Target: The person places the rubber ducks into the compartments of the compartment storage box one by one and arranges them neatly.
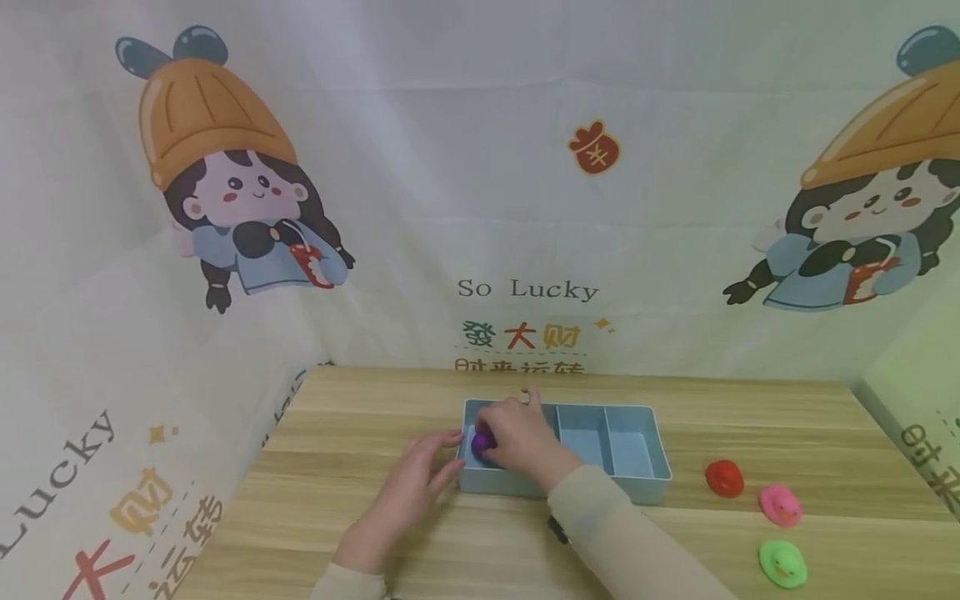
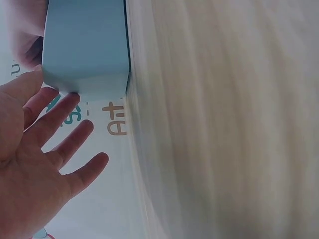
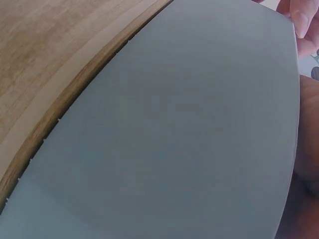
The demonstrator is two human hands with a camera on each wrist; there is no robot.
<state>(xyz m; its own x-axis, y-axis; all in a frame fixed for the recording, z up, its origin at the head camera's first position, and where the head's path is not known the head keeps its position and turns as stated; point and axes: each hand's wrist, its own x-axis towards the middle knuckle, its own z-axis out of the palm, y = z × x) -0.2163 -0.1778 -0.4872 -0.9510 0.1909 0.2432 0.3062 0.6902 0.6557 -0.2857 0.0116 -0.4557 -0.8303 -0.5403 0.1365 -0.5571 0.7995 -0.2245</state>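
A light blue divided tray (image 1: 487,481) stands on the wooden table. My right hand (image 1: 517,433) reaches over its front wall into the leftmost compartment, fingers and thumb pinching a small rounded purple toy (image 1: 482,443), mostly hidden by the hand. In the right wrist view, the tray's outer wall (image 3: 164,124) fills the middle and the right hand (image 3: 310,139) shows only at the right edge. My left hand (image 1: 420,471) is at the tray's left end. Its fingers are spread and fairly straight in the left wrist view, with thumb and fingertips (image 2: 74,97) right at the tray's corner (image 2: 87,74).
To the right of the tray lie a red toy (image 1: 724,478), a pink toy duck (image 1: 781,505) and a green toy duck (image 1: 783,563). A printed cloth (image 1: 420,192) hangs behind the wooden table (image 1: 315,475) and along its sides.
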